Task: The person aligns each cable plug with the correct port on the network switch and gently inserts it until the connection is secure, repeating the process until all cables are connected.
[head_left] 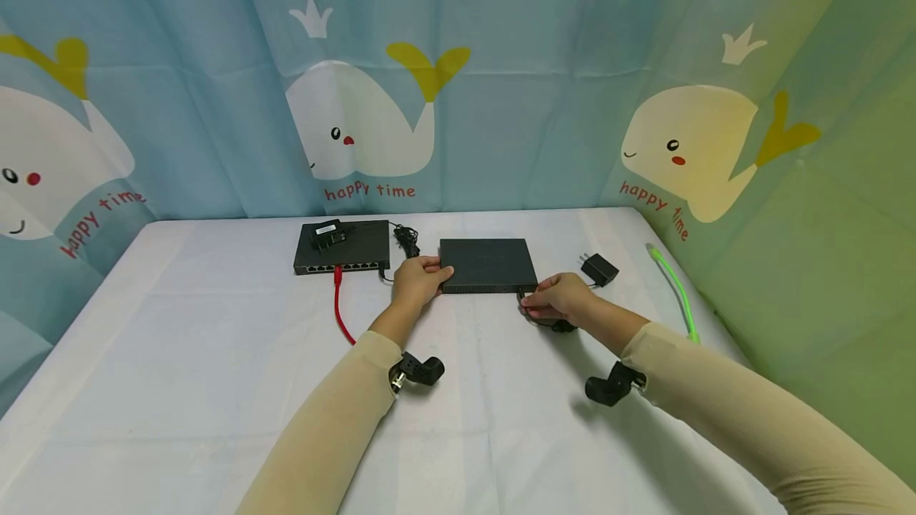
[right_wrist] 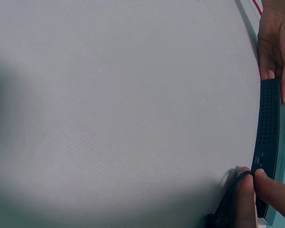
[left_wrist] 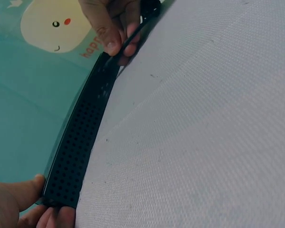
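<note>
A flat black network switch lies in front of me, its perforated face turned to my side. My left hand grips its left end, thumb on top and fingers underneath. At the right end of that face, my right hand pinches the plug end of a thin black power cord. The fingertips are right at the face, and they hide the plug's tip. From there the cord runs to a small black bundle below the right hand.
Left of the hands stands a second black switch with a red cable plugged in and a black adapter on top. Behind the left hand lies a coiled black cord. A black power adapter and a green cable lie rightward.
</note>
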